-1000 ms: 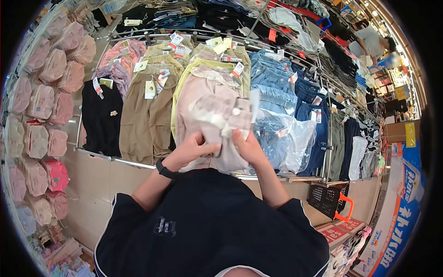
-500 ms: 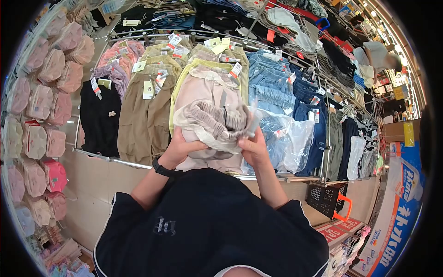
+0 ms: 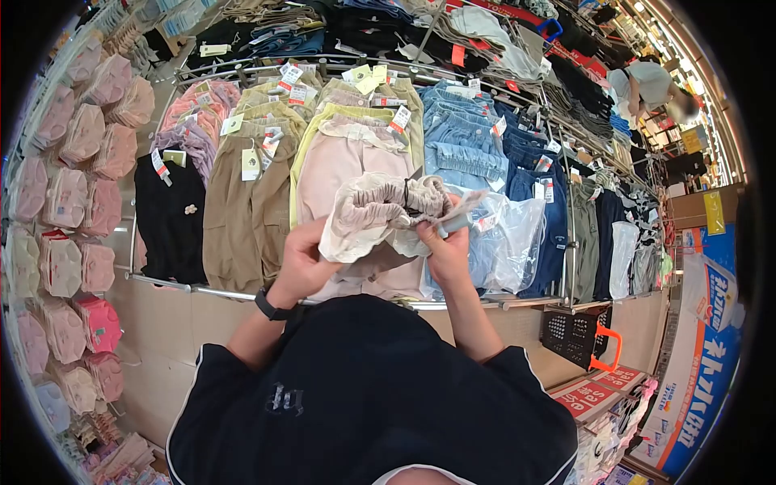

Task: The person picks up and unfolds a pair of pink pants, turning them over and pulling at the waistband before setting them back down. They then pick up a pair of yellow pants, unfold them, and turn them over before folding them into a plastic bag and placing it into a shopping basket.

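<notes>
Garment [image 3: 346, 222], waistband [image 3: 386, 192] gathered, sits betw. L hand [image 3: 305, 263] gripping its side & R hand [image 3: 447, 252] pinching its edge nr. tag [image 3: 472, 200], above pink trousers [image 3: 335, 162]; light, even tension best avoids snags.

Single head-worn view, looking forward and down past the chest, hands close, clothing racks beyond, wide round-edged field

Between the fingers of the left hand [image 3: 304, 263] and right hand [image 3: 449, 259] is an elastic-waist garment [image 3: 356, 222]. Below and beyond the fingers, trousers [image 3: 339, 166] lie on a display rack [image 3: 166, 282], with cargo trousers [image 3: 242, 210] to their left and jeans [image 3: 462, 145] under a plastic bag [image 3: 517, 242] to their right. Garments [image 3: 65, 198] hang far left; a shopping basket [image 3: 567, 335] sits right, nearer the body.
</notes>
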`<state>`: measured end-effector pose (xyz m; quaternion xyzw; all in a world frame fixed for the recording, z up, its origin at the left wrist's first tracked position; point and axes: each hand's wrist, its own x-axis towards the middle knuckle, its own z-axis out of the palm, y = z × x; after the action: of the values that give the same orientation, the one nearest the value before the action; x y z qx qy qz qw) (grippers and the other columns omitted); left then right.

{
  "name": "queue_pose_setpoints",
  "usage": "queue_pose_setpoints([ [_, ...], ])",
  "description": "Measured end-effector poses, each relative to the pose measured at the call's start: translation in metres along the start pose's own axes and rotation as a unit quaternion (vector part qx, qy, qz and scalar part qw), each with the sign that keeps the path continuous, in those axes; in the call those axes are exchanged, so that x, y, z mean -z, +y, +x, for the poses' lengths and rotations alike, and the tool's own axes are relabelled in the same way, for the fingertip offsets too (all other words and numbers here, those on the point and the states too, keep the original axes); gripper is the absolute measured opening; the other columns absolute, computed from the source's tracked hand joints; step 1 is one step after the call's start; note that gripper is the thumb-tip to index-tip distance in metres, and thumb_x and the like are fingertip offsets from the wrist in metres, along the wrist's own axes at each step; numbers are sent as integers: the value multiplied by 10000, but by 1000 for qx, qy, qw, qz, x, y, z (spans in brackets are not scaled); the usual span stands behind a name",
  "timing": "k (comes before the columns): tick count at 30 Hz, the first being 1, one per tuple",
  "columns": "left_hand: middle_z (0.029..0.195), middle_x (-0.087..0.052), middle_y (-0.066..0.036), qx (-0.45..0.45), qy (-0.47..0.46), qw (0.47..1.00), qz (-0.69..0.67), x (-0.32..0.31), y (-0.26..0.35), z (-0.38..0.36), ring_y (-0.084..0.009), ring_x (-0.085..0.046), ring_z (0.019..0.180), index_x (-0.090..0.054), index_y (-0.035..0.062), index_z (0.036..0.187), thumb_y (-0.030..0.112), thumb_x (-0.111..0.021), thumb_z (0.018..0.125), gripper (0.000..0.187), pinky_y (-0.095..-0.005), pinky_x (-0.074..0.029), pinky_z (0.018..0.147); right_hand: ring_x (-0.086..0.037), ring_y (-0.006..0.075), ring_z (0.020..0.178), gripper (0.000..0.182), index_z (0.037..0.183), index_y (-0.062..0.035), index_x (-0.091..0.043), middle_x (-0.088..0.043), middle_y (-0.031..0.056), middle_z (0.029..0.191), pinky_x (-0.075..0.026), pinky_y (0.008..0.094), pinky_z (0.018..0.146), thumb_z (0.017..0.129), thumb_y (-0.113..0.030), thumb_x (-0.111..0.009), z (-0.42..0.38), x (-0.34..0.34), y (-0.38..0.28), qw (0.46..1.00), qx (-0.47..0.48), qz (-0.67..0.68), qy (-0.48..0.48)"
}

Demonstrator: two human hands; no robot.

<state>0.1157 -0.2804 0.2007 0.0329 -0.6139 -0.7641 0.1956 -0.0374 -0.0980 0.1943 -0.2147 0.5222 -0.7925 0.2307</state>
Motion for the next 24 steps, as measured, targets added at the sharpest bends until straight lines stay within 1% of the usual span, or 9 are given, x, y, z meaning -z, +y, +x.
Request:
queue_pose_setpoints([
  [3, 1089, -675, -63, 39, 44, 992, -108, -26, 1, -2, -101, -612, 991, -623, -31, 1183, -45, -638, 837, 346, -243, -465, 857, -587, 152, 1080, 397, 1261, -8, -491, -620, 98, 1166, -471, 296, 904, 933, -178, -636, 6, 6, 13, 986, -96, -126, 48],
  [7, 1154, -657, -68, 59, 50, 995, -63, -34, -7, -2, -134, -614, 1034, -601, -19, 1209, -40, -603, 857, 353, -278, -453, 925, -587, 215, 1129, 537, 1367, 12, -419, -613, 159, 1196, -474, 309, 905, 961, -300, -582, -5, 7, 15, 925, -181, -324, -84],
  [9, 1165, -652, -72, 47, 33, 998, 25, -39, -10, 2, -145, -608, 1040, -612, 0, 1199, -15, -604, 867, 333, -294, -453, 934, -607, 225, 1106, 559, 1372, -4, -437, -616, 157, 1196, -488, 325, 895, 952, -335, -598, -18, 8, 12, 959, -238, -92, -126],
  [11, 1271, -584, -146, -55, -87, 974, 200, -44, -8, 7, -288, -537, 1172, -660, 16, 1069, 29, -663, 806, 263, -398, -421, 974, -625, 218, 1067, 540, 1353, -14, -464, -625, 140, 1171, -498, 332, 882, 952, -350, -599, -33, -5, -1, 919, -286, 244, -115],
  [12, 1316, -551, -165, -87, -115, 956, 257, -49, -8, 5, -324, -516, 1190, -661, 17, 1027, 47, -681, 794, 236, -415, -406, 987, -625, 180, 1025, 442, 1298, -35, -510, -635, 94, 1108, -515, 339, 833, 956, -296, -608, -38, -9, -4, 928, -294, 223, -57],
  [16, 1414, -471, -212, -99, -188, 951, 223, -61, -5, 4, -378, -507, 1186, -644, 17, 914, 108, -728, 786, 178, -426, -400, 989, -594, 116, 963, 239, 1176, -40, -567, -628, 25, 1048, -498, 290, 790, 949, -109, -600, -21, -6, 5, 954, -266, 120, 67],
  [19, 1225, -627, -142, 36, -161, 984, 71, -46, 2, 9, -223, -649, 968, -629, -6, 923, 48, -685, 830, 122, -334, -492, 888, -589, 98, 933, 224, 1163, -37, -577, -626, 24, 1041, -476, 257, 799, 943, -77, -598, -14, 11, -4, 983, -168, 76, 7],
  [21, 1159, -642, -101, 105, -69, 989, -78, -28, -7, 9, -183, -627, 1003, -622, -6, 947, 29, -655, 845, 113, -323, -476, 897, -581, 95, 940, 269, 1174, -31, -588, -623, 14, 1046, -464, 258, 812, 907, -44, -625, -9, 21, -21, 991, -121, -5, -64],
  [24, 1207, -596, -110, 19, -44, 993, 111, 11, -11, 20, -197, -598, 1065, -585, 15, 1100, 45, -668, 836, 279, -316, -459, 907, -605, 158, 963, 281, 1109, -12, -647, -651, 54, 1050, -471, 283, 832, 832, 28, -619, 0, 15, -55, 968, -39, -159, -190],
])
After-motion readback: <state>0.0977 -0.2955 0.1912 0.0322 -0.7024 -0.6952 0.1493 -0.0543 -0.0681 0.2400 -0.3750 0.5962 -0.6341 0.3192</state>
